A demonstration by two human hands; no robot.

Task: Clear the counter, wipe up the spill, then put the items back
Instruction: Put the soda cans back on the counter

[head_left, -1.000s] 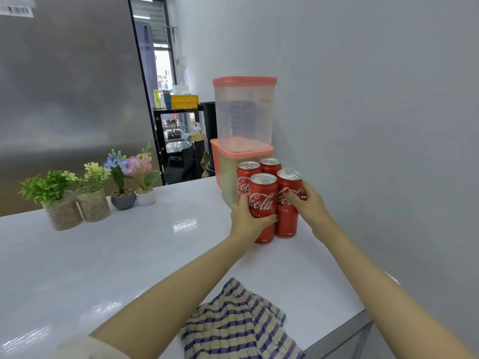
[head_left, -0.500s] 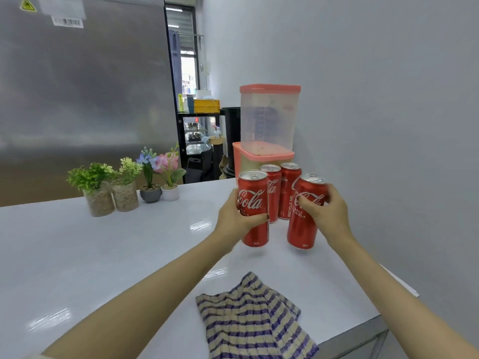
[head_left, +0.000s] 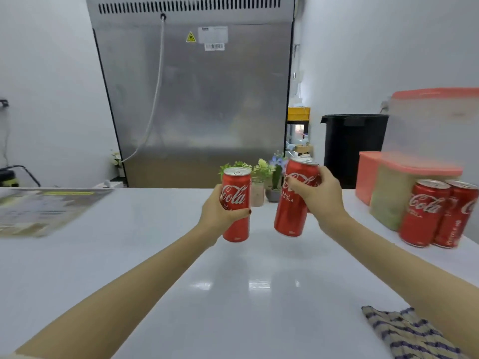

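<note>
Both held cans are now travelling left, away from the two remaining cans [head_left: 425, 211], which are standing against the pink-lidded containers [head_left: 388, 198] at 3 o'clock. Left hand [head_left: 220, 212] is wrapping its fingers round the left can [head_left: 236, 200], holding it upright over the counter [head_left: 129, 255] near centre. Right hand [head_left: 321, 195] is gripping the right can [head_left: 290, 216] near its top, tilting it slightly, base hanging clear of the surface. Both forearms are reaching straight out. Striped cloth [head_left: 409, 335] is lying at 5 o'clock.
</note>
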